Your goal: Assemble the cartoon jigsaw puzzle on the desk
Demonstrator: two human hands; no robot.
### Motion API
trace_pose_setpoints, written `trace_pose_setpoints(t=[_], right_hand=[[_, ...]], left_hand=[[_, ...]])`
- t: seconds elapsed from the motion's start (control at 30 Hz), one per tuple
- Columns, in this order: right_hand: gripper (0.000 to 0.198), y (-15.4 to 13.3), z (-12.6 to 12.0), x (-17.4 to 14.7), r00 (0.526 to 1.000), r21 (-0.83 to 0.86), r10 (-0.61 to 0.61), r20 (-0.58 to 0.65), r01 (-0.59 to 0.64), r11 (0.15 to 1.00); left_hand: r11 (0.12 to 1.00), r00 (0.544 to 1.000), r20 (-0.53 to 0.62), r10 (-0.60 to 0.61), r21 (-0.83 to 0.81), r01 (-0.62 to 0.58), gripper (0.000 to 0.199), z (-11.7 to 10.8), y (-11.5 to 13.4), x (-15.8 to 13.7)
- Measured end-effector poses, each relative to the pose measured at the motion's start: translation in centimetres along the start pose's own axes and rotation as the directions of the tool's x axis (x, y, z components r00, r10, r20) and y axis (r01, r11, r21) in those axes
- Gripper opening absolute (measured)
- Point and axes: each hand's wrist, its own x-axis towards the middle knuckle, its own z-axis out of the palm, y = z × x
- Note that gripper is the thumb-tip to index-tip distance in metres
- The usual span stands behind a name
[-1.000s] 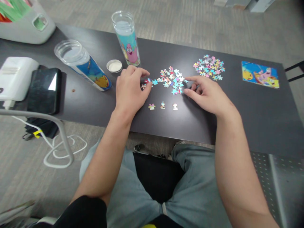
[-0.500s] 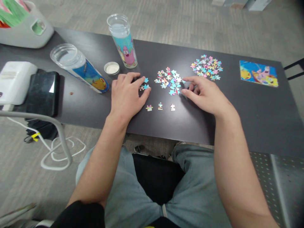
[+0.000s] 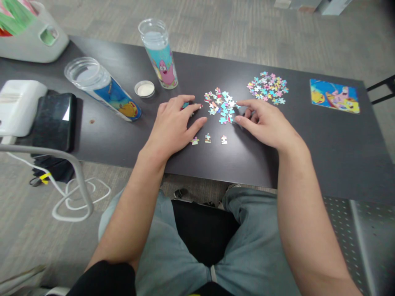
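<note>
A pile of small jigsaw puzzle pieces (image 3: 222,106) lies on the dark table between my hands. My left hand (image 3: 177,123) rests at the left of this pile, fingers apart, partly covering a few pieces under its fingers. On the pile's right side my right hand (image 3: 262,121) has its index finger stretched to the edge pieces, the thumb below and the other fingers curled; nothing shows in its grasp. Three single pieces lie in a row nearer me, among them a middle piece (image 3: 207,138) and a right piece (image 3: 224,139); the left one is partly behind my left thumb.
Another puzzle pile (image 3: 268,87) and a picture card (image 3: 335,96) lie to the right. At left stand two clear-topped cartoon tubes, one pink-figured (image 3: 162,57), one blue (image 3: 108,92), beside a round lid (image 3: 145,89). A black box (image 3: 54,123), white adapter (image 3: 21,107) and bin (image 3: 40,37) sit farther left.
My left hand has slid right toward the central pile, now covering pieces that showed beside it and part of the left single piece. My right hand has stayed nearly still.
</note>
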Motion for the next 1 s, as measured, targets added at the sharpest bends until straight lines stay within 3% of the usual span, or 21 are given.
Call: trace_pose_setpoints(t=[0.13,0.27,0.43,0.63,0.8,1.0], right_hand=[[0.056,0.2,0.1,0.1,1.000,0.004,-0.013,-0.014,0.013,1.000],[0.053,0.2,0.1,0.0,0.999,0.008,-0.031,-0.006,0.031,0.999],[0.049,0.1,-0.1,-0.1,0.999,0.001,-0.040,-0.007,0.040,0.999],[0.046,-1.4,-0.2,-0.7,0.994,-0.034,-0.106,0.036,0.107,0.994],[0.043,-4.0,1.5,-0.8,0.977,-0.118,-0.204,0.057,0.210,0.971],[0.032,-5.3,2.4,-0.4,0.969,-0.142,-0.212,0.128,0.230,0.963]], left_hand=[[0.997,0.997,0.013,0.072,-0.015,-0.072,0.055,0.3,0.7,-0.1],[0.993,0.993,0.029,0.113,-0.030,-0.113,0.044,0.3,1.2,-0.1],[0.991,0.992,0.052,0.113,-0.072,-0.109,0.032,-0.8,1.0,-0.2],[0.991,1.000,-0.007,0.013,-0.130,-0.014,0.025,-2.8,-0.1,-0.2],[0.969,0.977,0.201,0.064,-0.248,-0.013,0.048,-3.8,-2.2,-0.2],[0.973,0.976,0.206,0.074,-0.228,-0.025,0.038,-3.9,-2.4,-0.6]])
